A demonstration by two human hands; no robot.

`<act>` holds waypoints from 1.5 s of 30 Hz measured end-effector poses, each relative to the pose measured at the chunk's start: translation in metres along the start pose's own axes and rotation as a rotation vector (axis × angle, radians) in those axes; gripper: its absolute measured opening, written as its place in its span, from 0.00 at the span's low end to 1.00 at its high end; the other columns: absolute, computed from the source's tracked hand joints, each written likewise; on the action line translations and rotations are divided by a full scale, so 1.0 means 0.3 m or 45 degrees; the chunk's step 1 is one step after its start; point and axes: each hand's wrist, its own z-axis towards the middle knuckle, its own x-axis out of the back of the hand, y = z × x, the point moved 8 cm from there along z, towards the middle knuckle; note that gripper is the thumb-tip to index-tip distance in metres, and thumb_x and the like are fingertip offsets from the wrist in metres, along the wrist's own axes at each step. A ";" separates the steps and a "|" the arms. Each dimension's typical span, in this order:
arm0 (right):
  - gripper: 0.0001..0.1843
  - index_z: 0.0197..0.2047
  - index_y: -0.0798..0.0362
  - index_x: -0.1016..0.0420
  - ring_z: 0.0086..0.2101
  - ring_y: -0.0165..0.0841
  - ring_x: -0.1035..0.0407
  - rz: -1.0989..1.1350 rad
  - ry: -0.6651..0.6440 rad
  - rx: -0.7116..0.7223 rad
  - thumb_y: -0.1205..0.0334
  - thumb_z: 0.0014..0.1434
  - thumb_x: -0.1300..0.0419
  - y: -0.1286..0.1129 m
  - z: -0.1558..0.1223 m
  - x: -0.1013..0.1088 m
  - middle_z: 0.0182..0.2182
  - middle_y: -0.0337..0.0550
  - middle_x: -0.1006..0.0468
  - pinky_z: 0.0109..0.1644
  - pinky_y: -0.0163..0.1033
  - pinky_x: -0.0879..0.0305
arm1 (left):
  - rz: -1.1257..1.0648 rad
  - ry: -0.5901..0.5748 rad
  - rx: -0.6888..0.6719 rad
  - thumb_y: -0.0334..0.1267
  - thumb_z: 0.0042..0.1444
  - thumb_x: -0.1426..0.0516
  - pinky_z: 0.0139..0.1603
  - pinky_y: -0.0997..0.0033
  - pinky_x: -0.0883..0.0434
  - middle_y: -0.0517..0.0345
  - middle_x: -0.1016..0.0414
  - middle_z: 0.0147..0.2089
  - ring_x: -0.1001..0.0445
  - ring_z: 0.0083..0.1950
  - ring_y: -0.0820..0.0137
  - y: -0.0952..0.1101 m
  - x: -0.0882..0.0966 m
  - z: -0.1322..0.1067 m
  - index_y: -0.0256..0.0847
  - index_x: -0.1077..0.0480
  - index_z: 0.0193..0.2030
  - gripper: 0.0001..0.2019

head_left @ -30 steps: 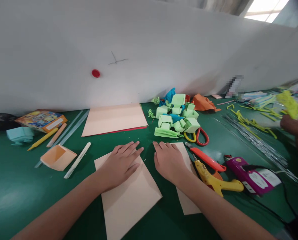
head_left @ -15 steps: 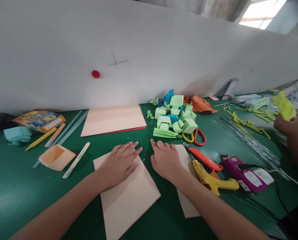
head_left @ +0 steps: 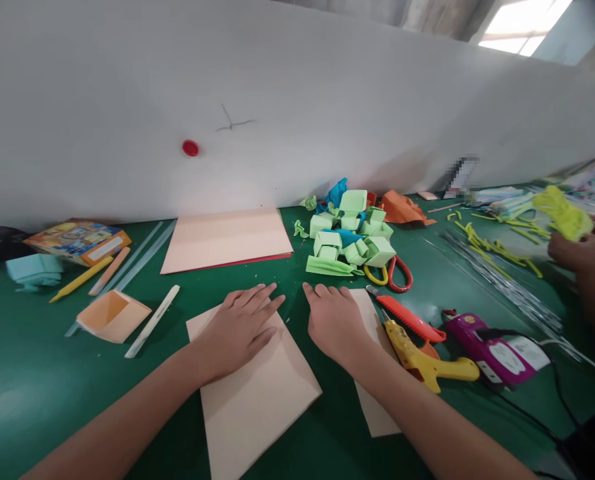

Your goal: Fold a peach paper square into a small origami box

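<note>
My left hand (head_left: 240, 330) lies flat, fingers stretched out, on a peach sheet of paper (head_left: 257, 413) placed at an angle on the green table. My right hand (head_left: 338, 325) rests on the table to its right, fingers extended and partly covering a narrow peach paper strip (head_left: 377, 413). Neither hand grips anything. Right of the strip are a red-orange utility knife (head_left: 411, 319) and a yellow glue gun (head_left: 422, 357). Beyond my right hand, a pair of scissors (head_left: 400, 275) with red and yellow handles lies partly under folded green paper pieces (head_left: 352, 233).
A stack of peach sheets (head_left: 227, 240) lies against the white partition (head_left: 127, 113). At left are a folded peach paper box (head_left: 113, 317), a white stick (head_left: 152, 321) and a yellow crayon (head_left: 82, 279). A purple device (head_left: 492, 350) with cables sits right. Another person's hand (head_left: 577, 250) holds yellow material (head_left: 564, 213).
My right hand has shifted very slightly right, while my left hand stays in place. The other person's yellow material has tilted a little leftward.
</note>
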 end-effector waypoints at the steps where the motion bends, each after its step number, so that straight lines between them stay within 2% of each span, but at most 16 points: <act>1: 0.32 0.71 0.62 0.37 0.50 0.47 0.28 -0.005 -0.002 -0.004 0.71 0.64 0.50 0.000 -0.002 -0.002 0.53 0.58 0.22 0.53 0.49 0.43 | 0.001 -0.006 0.002 0.53 0.74 0.59 0.70 0.50 0.45 0.56 0.48 0.78 0.46 0.77 0.54 0.000 0.000 0.000 0.53 0.46 0.76 0.27; 15: 0.33 0.73 0.60 0.41 0.49 0.47 0.28 -0.083 -0.030 -0.045 0.69 0.64 0.50 0.001 0.017 -0.012 0.55 0.58 0.23 0.51 0.50 0.42 | -0.018 0.006 0.005 0.54 0.74 0.60 0.70 0.49 0.45 0.55 0.48 0.79 0.47 0.77 0.54 0.005 -0.006 0.000 0.53 0.46 0.76 0.28; 22: 0.32 0.72 0.61 0.38 0.51 0.45 0.28 -0.067 -0.030 -0.017 0.71 0.65 0.51 0.004 0.050 0.000 0.54 0.58 0.22 0.51 0.47 0.41 | 0.027 -0.036 0.004 0.52 0.74 0.60 0.69 0.49 0.46 0.54 0.50 0.79 0.48 0.77 0.55 0.003 -0.011 0.000 0.51 0.47 0.76 0.27; 27: 0.29 0.68 0.61 0.32 0.49 0.44 0.27 -0.057 -0.057 0.035 0.69 0.65 0.50 -0.001 0.028 0.012 0.52 0.57 0.20 0.52 0.46 0.41 | 0.035 -0.040 -0.008 0.53 0.74 0.60 0.69 0.50 0.46 0.55 0.51 0.79 0.49 0.78 0.55 0.006 -0.008 -0.003 0.52 0.47 0.76 0.27; 33: 0.33 0.72 0.64 0.39 0.50 0.46 0.28 -0.058 -0.081 0.018 0.71 0.64 0.50 -0.004 -0.008 -0.004 0.54 0.59 0.22 0.52 0.47 0.41 | 0.010 -0.039 0.009 0.53 0.74 0.60 0.69 0.50 0.45 0.54 0.49 0.79 0.49 0.78 0.54 0.007 -0.004 0.001 0.51 0.45 0.75 0.27; 36: 0.33 0.72 0.65 0.39 0.50 0.46 0.28 -0.054 -0.085 0.019 0.71 0.64 0.50 -0.005 -0.022 -0.007 0.54 0.59 0.22 0.52 0.48 0.41 | 0.000 -0.035 0.011 0.54 0.74 0.60 0.70 0.50 0.45 0.55 0.49 0.79 0.48 0.77 0.55 0.009 0.001 0.003 0.51 0.45 0.75 0.27; 40: 0.31 0.71 0.63 0.36 0.51 0.46 0.30 -0.024 -0.035 0.029 0.70 0.65 0.51 0.001 -0.033 -0.002 0.54 0.57 0.22 0.53 0.48 0.42 | 0.000 -0.070 0.016 0.53 0.74 0.60 0.70 0.50 0.46 0.55 0.50 0.79 0.49 0.78 0.55 0.011 0.000 0.003 0.50 0.46 0.76 0.28; 45: 0.27 0.67 0.59 0.31 0.52 0.47 0.34 0.020 0.104 0.022 0.60 0.71 0.54 0.008 -0.017 0.009 0.53 0.55 0.24 0.56 0.50 0.44 | 0.002 -0.070 0.019 0.52 0.74 0.59 0.70 0.50 0.47 0.56 0.51 0.79 0.49 0.78 0.55 0.008 -0.004 0.003 0.50 0.47 0.76 0.27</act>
